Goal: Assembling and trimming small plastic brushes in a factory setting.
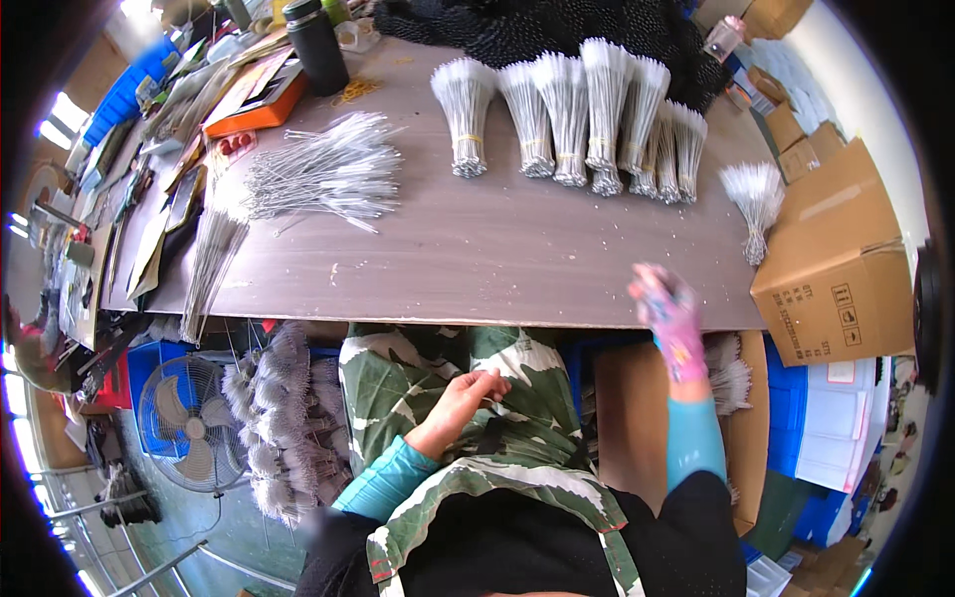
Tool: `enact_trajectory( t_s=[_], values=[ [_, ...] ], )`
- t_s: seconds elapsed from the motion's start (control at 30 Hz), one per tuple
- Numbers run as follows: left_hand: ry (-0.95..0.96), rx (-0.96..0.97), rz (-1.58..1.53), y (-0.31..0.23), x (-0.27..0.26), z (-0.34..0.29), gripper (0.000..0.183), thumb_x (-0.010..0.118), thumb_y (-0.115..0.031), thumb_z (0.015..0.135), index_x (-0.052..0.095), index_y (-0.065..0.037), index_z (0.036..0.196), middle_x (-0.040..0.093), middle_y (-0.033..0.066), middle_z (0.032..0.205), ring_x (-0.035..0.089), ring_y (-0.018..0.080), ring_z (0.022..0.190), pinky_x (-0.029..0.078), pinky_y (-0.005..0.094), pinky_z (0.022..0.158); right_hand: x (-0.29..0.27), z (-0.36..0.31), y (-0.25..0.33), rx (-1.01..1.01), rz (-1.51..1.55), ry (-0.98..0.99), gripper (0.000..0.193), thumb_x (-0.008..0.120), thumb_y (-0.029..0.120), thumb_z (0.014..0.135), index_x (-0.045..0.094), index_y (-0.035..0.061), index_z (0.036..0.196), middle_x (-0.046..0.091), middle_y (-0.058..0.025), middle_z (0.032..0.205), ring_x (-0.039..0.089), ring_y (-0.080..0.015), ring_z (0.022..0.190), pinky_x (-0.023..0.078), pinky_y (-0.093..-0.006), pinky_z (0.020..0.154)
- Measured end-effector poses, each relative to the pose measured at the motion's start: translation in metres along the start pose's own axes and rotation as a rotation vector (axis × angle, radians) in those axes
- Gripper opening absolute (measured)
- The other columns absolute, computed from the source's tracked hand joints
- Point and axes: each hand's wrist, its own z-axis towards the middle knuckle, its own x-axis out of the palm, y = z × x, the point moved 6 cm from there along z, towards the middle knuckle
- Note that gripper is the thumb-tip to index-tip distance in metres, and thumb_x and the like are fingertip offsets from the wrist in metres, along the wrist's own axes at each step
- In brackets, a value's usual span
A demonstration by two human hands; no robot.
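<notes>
Above my lap, my left hand (461,406) has its fingers curled in toward the thumb; whatever they may hold does not show. My right hand (671,313), in a pink patterned glove, is raised at the table's front edge and smeared by motion, so its fingers cannot be read. Farther back on the table (477,259) stand several tied bundles of thin wire stems (567,114) with white, brush-like tops. A loose pile of the same stems (323,174) lies at the left. One separate bundle (753,207) stands at the right, beside a carton.
A big cardboard carton (846,259) borders the table's right end. Under the table at right is an open carton (637,418). At left are a fan (194,428), hanging white-tipped bundles (274,428), an orange box (259,114) and a dark flask (316,50). Black netting (557,20) lies at the back.
</notes>
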Motion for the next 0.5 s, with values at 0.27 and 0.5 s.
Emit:
enact_trajectory(
  t_s=[0.27,0.5],
  values=[
    [-0.135,0.074,0.200,-0.011,-0.044,-0.035,0.024,0.054,-0.026,0.094,0.062,-0.003,0.097,0.060,-0.0023,0.087,0.051,0.0048,0.079,0.041,0.0196,0.073,0.228,0.177,0.065,-0.378,-0.776,-0.035,0.073,0.064,0.056,0.076,0.056,-0.0069,0.113,0.058,-0.0285,0.113,0.055,-0.0375,0.110,0.045,-0.0420,0.091],
    [-0.228,0.158,0.101,-0.013,-0.076,-0.048,0.020,0.055,-0.021,0.093,0.062,-0.002,0.096,0.060,-0.0025,0.085,0.051,0.0046,0.078,0.043,0.0205,0.075,0.246,0.185,0.044,-0.080,-0.959,0.157,0.074,0.071,0.051,0.072,0.053,-0.0102,0.110,0.062,-0.0261,0.103,0.062,-0.0341,0.093,0.048,-0.0390,0.083]
  ],
)
